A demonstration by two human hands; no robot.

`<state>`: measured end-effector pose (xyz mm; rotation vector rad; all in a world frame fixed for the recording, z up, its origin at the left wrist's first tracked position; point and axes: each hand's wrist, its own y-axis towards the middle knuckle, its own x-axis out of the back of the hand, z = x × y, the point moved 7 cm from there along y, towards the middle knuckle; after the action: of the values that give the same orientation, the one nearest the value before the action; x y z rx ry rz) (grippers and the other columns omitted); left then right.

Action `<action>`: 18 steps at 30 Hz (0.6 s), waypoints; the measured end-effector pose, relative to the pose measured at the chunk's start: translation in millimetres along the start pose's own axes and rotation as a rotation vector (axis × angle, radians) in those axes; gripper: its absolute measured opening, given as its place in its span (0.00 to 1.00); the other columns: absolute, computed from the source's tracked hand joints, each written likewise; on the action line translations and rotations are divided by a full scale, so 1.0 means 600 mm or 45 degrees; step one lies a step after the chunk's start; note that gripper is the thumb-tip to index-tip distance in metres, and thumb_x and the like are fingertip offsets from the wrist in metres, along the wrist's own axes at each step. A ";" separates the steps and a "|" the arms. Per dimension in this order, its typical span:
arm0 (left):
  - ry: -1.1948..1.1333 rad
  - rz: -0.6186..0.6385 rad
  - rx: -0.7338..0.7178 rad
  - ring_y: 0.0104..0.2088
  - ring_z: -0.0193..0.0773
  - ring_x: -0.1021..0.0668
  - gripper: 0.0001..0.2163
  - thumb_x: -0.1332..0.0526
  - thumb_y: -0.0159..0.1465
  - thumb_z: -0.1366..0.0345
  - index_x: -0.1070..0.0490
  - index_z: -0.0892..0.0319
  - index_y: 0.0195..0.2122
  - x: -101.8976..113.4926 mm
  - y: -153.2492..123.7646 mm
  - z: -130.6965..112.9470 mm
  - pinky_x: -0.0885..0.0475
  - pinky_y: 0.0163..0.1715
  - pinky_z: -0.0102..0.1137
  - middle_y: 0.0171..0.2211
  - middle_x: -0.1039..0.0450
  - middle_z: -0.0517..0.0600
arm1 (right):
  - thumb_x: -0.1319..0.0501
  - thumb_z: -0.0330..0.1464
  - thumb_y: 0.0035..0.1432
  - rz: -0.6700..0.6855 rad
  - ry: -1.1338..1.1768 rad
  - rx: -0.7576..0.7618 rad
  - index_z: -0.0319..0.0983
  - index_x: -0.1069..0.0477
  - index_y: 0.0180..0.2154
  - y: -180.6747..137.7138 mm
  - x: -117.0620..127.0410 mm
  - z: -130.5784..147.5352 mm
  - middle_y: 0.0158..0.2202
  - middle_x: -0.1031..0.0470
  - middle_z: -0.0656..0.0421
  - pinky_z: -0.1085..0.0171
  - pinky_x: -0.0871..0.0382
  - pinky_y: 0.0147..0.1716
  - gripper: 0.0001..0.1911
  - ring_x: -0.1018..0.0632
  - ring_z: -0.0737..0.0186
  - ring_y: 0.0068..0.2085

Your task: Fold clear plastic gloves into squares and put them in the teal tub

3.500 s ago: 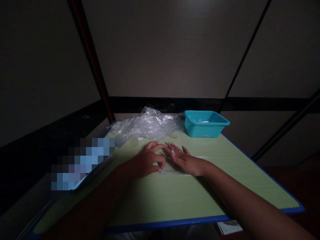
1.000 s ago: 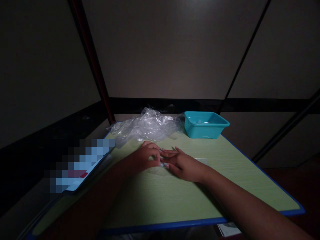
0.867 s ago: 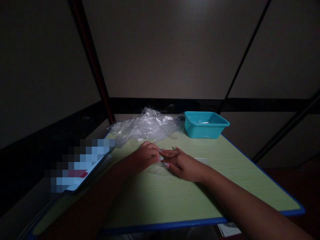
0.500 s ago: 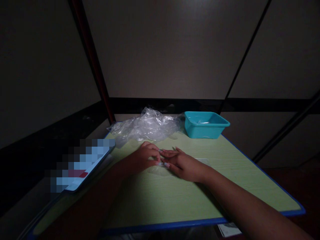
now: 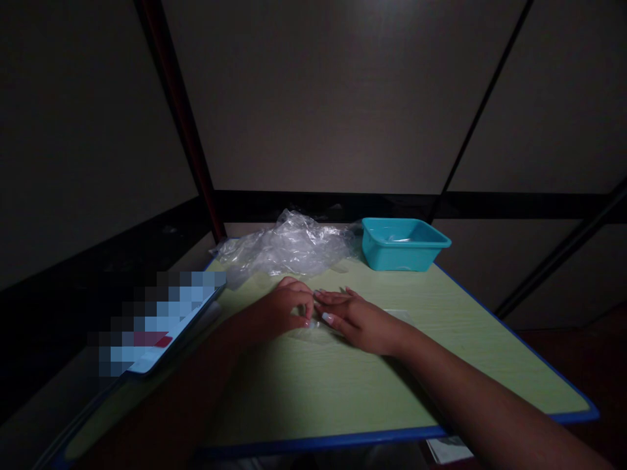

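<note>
A small clear plastic bag (image 5: 313,335) lies flat at the middle of the table, mostly covered by my hands. My left hand (image 5: 288,307) is closed in a pinch at the bag's upper left part, thumb and index fingertips meeting the plastic. From the right, my right hand (image 5: 360,320) rests across the bag with its fingers stretched out and its thumb apart. The fingertips of both hands almost touch. One pale edge of the plastic shows behind the right wrist.
Crumpled clear plastic (image 5: 298,245) is heaped at the back of the table (image 5: 313,405). A turquoise basin (image 5: 404,256) with something clear inside stands at the back right. A tablet-like screen (image 5: 161,343), partly blurred out, leans along the left edge.
My right thumb has lifted slightly and moved up, away from my left thumb. My left hand has barely moved.
</note>
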<state>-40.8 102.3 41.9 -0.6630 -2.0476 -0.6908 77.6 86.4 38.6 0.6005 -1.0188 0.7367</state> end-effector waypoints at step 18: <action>-0.009 -0.130 -0.039 0.45 0.38 0.35 0.05 0.36 0.52 0.70 0.32 0.57 0.28 0.007 -0.005 -0.010 0.42 0.45 0.27 0.37 0.33 0.46 | 0.41 0.28 0.52 -0.280 0.111 0.167 0.39 0.30 0.29 0.006 0.018 0.017 0.32 0.31 0.57 0.63 0.38 0.37 0.01 0.31 0.61 0.38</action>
<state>-41.8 96.8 47.9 -0.5816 -2.0923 -0.7810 73.0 83.5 53.0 0.7743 -0.8135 0.6322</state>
